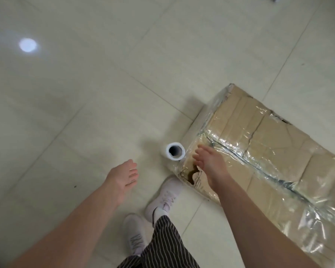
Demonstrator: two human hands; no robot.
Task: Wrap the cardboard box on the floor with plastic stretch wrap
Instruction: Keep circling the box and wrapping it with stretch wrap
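- The cardboard box [269, 144] lies on the floor [85, 93] to the right. Glossy film covers its top, and its near-left corner is torn.
- The stretch wrap roll [175, 151] lies just beside the box's left side, open core towards me, presumably parked within reach for the next pass.
- My right hand [211, 165] has its fingers spread loose over the torn corner and grips nothing. I cannot tell whether they touch the film.
- My left hand [124, 176] is relaxed and empty above the floor, near the roll.

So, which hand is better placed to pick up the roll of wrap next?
Probably the right hand: its open fingers are just beside the roll, over the corner of the box. The left hand is open too, but farther away over the floor.
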